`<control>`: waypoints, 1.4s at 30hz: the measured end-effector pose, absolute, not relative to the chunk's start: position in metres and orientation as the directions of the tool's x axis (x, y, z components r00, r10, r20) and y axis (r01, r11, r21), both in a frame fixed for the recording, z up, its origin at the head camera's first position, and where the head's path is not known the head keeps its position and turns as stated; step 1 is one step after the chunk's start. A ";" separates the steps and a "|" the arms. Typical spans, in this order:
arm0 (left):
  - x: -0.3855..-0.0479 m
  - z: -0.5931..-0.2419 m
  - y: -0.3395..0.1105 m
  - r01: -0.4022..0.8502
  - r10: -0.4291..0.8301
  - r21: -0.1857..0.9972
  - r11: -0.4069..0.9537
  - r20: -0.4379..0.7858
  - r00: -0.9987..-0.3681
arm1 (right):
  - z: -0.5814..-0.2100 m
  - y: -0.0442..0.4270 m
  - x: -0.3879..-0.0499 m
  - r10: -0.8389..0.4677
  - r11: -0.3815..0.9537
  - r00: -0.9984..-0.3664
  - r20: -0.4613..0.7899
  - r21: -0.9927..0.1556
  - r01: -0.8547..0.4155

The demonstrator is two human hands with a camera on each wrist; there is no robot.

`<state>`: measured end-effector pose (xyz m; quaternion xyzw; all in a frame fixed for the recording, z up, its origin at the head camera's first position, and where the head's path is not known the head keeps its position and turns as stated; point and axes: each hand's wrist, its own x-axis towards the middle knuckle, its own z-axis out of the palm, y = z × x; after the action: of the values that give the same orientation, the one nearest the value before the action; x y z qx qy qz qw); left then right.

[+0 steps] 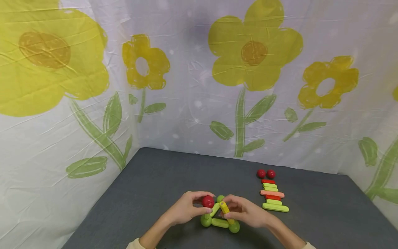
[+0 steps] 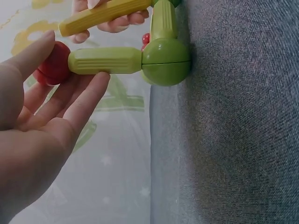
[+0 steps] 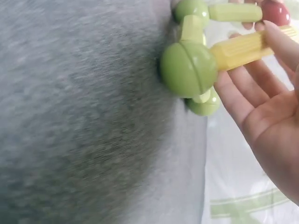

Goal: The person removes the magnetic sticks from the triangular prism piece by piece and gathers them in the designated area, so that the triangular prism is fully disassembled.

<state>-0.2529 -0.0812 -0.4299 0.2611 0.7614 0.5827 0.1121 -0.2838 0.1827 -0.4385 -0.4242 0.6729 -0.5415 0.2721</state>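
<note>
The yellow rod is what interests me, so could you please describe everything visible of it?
The yellow rod looks like plastic, with lengthwise grooves and a tapered lower end. It stands at a slant, its lower end meeting a green ball on the grey tabletop, its upper end free. The right hand grips it above that ball.

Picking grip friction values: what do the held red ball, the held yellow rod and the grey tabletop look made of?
Red ball: probably hard plastic, glossy, given its bright highlights.
Yellow rod: likely moulded plastic, semi-gloss; lengthwise ridges.
Grey tabletop: seemingly fabric-covered, matte; fine woven-looking grain, though a printed texture is possible.
</note>
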 end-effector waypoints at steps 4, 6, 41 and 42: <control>-0.253 -0.429 -0.080 0.279 0.526 0.942 0.188 0.144 -0.839 | -0.444 0.188 -0.281 -0.847 0.003 -0.505 0.168 -0.947 -0.320; -0.253 -0.429 -0.080 0.283 0.523 0.940 0.190 0.148 -0.840 | -0.447 0.190 -0.280 -0.832 0.000 -0.521 0.190 -0.939 -0.343; -0.252 -0.430 -0.077 0.253 0.522 0.942 0.220 0.106 -0.846 | -0.442 0.218 -0.268 -0.217 0.188 -0.976 0.037 -0.979 -0.079; -0.252 -0.430 -0.077 0.254 0.524 0.942 0.217 0.107 -0.845 | -0.442 0.221 -0.267 -0.181 0.157 -0.983 0.013 -0.987 -0.042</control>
<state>-0.2518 -0.0774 -0.4302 0.2521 0.7713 0.5725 0.1177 -0.2671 0.2206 -0.4420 -0.0733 0.7588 -0.6449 0.0538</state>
